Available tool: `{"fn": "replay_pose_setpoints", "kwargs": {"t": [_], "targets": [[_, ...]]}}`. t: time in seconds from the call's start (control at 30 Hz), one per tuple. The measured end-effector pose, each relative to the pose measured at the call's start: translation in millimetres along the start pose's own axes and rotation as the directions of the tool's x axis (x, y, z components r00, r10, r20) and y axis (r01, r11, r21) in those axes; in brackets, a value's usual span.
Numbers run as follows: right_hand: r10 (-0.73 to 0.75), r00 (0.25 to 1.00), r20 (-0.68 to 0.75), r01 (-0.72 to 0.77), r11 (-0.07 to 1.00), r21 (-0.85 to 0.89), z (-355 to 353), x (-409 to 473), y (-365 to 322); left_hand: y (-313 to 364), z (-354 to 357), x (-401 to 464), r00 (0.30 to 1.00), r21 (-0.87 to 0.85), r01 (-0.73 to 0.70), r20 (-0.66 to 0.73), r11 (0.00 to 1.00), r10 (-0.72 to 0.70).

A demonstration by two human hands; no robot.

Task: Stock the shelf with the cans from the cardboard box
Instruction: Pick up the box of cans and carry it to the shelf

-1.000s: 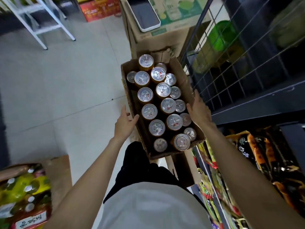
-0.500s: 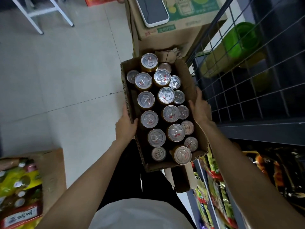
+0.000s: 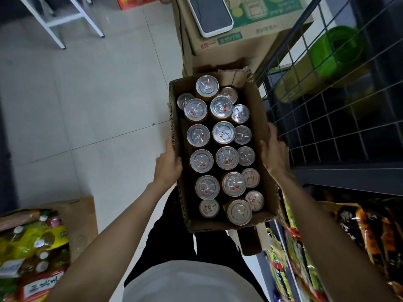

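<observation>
- Cardboard box [image 3: 259,118] held up above the tiled floor [image 3: 87,105], long sides clasped between both hands.
- Left hand [image 3: 168,163] grips the box's left wall, fingers curled around its outer face, thumb at the rim.
- Right hand [image 3: 275,154] grips the right wall, thumb over the rim, fingers wrapped outside.
- Cans [image 3: 226,158] stand upright between the two grips, silver tops up, in three rough rows filling the box.
- Just beyond the right grip: dark wire-grid shelf [image 3: 327,131]; snack packets [image 3: 359,232] below it.
- Ahead of the grips, a closed carton [image 3: 239,40].
</observation>
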State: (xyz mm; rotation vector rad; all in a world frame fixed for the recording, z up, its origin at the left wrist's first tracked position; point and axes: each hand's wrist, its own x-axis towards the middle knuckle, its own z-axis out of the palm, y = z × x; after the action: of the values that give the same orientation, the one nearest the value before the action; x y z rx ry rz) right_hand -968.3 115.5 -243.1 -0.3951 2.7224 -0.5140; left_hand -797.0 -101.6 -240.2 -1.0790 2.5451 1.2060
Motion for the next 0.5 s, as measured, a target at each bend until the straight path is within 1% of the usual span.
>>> {"fn": "replay_pose_setpoints", "kwargs": {"t": [0.13, 0.27, 0.33, 0.43, 0.5], "targets": [[0.062, 0.998, -0.028, -0.06, 0.995, 0.08, 9, -12, -1, -3, 1, 5, 1.0, 0.058, 0.026, -0.016, 0.998, -0.025], [0.093, 0.994, -0.053, -0.087, 0.991, 0.106, 13, -15, -4, 5, 11, 5, 0.988, 0.103, 0.138, -0.083, 0.985, -0.13], [0.112, 0.993, -0.043, -0.106, 0.987, 0.124, 13, -14, -5, 7, 15, 6, 0.978, 0.101, 0.182, -0.118, 0.978, -0.17], [0.141, 0.99, 0.005, -0.14, 0.974, 0.177, 10, -13, -8, 3, 19, 6, 0.973, 0.093, 0.184, -0.159, 0.978, -0.168], [0.13, 0.991, 0.019, -0.131, 0.979, 0.158, 9, -13, -9, 0, 17, 9, 0.974, 0.107, 0.165, -0.171, 0.98, -0.146]]}}
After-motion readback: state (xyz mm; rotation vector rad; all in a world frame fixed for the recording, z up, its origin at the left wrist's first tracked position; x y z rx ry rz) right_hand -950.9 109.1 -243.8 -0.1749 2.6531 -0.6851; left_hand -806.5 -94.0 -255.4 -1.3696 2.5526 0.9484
